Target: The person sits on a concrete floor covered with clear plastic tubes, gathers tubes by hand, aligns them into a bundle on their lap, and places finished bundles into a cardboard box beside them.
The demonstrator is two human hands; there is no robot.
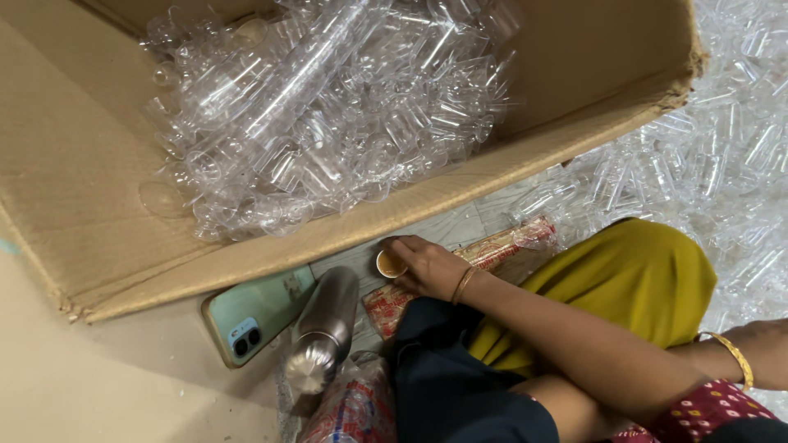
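Right hand: the right hand (427, 267) reached across the body to the floor, its fingers (402, 246) curled around a small round paper cup of tan liquid (390, 264), pinching it at the rim.
Left hand: only a wrist with a gold bangle (733, 354) showed at the right edge; I could not tell how its fingers were set.
Cup position: it stood on the grey floor (353, 261) just below the open brown cardboard box (82, 189), beside a red-and-white printed plastic packet (492, 250).
Cup axis: its long axis ran upright, with the mouth pointing up toward the camera.
Nearby: a steel bottle (322, 332) lay on its side, cap end toward the viewer, next to a mint-green phone lying face down (254, 312).
Box contents: a heap of clear plastic pieces (328, 107) filled it, with more spread on the floor to the right.
Risk: the cup looked nearly full and thin-walled, so a squeeze or tilt could probably spill liquid toward the phone and packet.
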